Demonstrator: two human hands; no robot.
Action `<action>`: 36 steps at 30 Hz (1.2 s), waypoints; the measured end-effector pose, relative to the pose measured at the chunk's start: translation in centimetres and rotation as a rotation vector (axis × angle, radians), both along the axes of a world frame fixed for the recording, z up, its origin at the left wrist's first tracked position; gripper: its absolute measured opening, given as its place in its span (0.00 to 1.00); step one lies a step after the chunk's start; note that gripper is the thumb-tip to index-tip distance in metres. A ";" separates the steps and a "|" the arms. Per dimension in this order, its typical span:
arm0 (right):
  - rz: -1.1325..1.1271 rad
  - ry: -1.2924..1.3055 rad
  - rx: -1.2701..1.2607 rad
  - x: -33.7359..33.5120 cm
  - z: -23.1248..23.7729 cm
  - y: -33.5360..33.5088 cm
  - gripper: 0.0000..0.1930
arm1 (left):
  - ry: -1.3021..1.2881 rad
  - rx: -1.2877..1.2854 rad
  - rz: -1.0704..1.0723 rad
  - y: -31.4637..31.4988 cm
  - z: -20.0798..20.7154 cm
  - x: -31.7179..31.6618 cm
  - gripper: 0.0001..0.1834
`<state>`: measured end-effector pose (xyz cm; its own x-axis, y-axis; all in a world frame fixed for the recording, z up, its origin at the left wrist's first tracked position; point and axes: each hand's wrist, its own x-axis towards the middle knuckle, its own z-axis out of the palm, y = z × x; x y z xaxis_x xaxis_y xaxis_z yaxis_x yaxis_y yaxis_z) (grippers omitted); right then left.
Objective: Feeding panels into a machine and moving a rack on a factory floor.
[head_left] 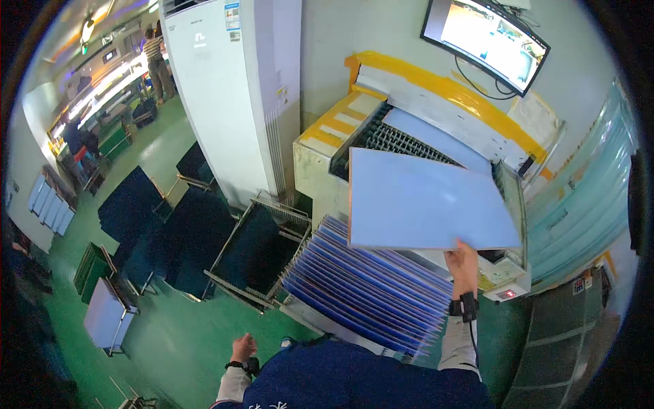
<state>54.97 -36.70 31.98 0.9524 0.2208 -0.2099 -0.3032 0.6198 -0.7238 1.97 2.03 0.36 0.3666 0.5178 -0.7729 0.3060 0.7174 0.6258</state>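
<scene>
A large, flat, pale-blue panel (pixel 426 198) is held up by my right hand (pixel 463 262), which grips its near edge close to the right corner. The panel is tilted over the end of a roller conveyor machine (pixel 320 146) and hides part of it. Another pale-blue panel (pixel 436 140) lies on the rollers behind. Below, a rack holds a row of upright blue panels (pixel 364 290) packed closely side by side. My left hand (pixel 243 347) hangs low at my left side, fingers loosely curled, with nothing visible in it.
A metal rack (pixel 262 249) with dark contents stands left of the blue panels, with more dark stacks (pixel 194 235) beyond. A tall white cabinet unit (pixel 221 102) rises behind. A monitor (pixel 487 41) hangs above the machine; a clear plastic curtain (pixel 579 204) is at right.
</scene>
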 end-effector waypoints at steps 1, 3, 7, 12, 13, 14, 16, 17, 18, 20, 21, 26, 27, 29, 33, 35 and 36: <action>-0.010 0.002 0.027 1.0 -0.7 0.7 0.10 | 0.022 -0.001 0.018 -0.1 0.1 0.0 0.14; 0.014 0.006 0.071 3.3 -2.6 1.7 0.08 | 0.076 -0.019 0.039 -0.1 0.7 0.4 0.15; 0.035 0.037 0.210 6.8 -5.9 4.4 0.05 | 0.034 -0.007 0.104 -0.5 -1.8 -2.0 0.17; -0.013 0.111 0.159 10.4 -9.3 5.6 0.04 | 0.054 0.037 0.049 -1.0 -1.1 -2.0 0.19; 0.033 0.129 0.167 10.3 -8.7 7.0 0.06 | 0.039 0.058 0.058 -0.9 -3.5 -4.3 0.18; 0.070 0.148 0.168 9.6 -7.3 8.1 0.07 | 0.027 0.072 0.059 -0.9 -4.7 -5.6 0.18; 0.129 0.189 0.099 8.6 -4.9 7.5 0.10 | 0.188 -0.023 0.083 -1.1 -0.7 -2.1 0.17; 0.197 0.220 0.047 8.0 -3.8 7.8 0.11 | 0.200 -0.027 0.094 -1.0 -0.7 -2.4 0.17; 0.267 0.247 -0.007 7.8 -3.1 7.8 0.12 | 0.208 -0.034 0.104 -1.1 -0.8 -2.7 0.17; 0.324 0.247 -0.025 7.7 -3.2 7.5 0.14 | 0.125 -0.004 0.087 -1.2 -1.0 -3.3 0.17; 0.348 0.247 -0.032 7.6 -3.3 7.3 0.15 | 0.084 0.012 0.073 -1.1 -0.9 -3.4 0.18; 0.214 0.266 0.088 8.2 -2.9 8.4 0.17 | 0.102 -0.103 0.088 -0.1 -1.5 -3.3 0.18; 0.219 0.233 0.104 8.4 -3.0 8.4 0.18 | 0.144 -0.063 0.068 -0.2 -1.2 -3.0 0.19; 0.268 0.261 0.094 9.1 -3.1 8.4 0.18 | 0.126 -0.060 0.058 -0.2 -0.5 -2.1 0.20; 0.304 0.249 0.038 9.8 -3.7 8.2 0.16 | 0.074 -0.062 0.070 -0.1 -1.0 -2.2 0.22; 0.329 0.231 0.026 9.7 -3.5 8.3 0.15 | 0.118 -0.038 0.077 -0.5 -1.4 -2.2 0.21; 0.341 0.224 0.018 9.6 -3.4 8.3 0.15 | 0.142 -0.027 0.080 -0.8 -1.4 -2.3 0.21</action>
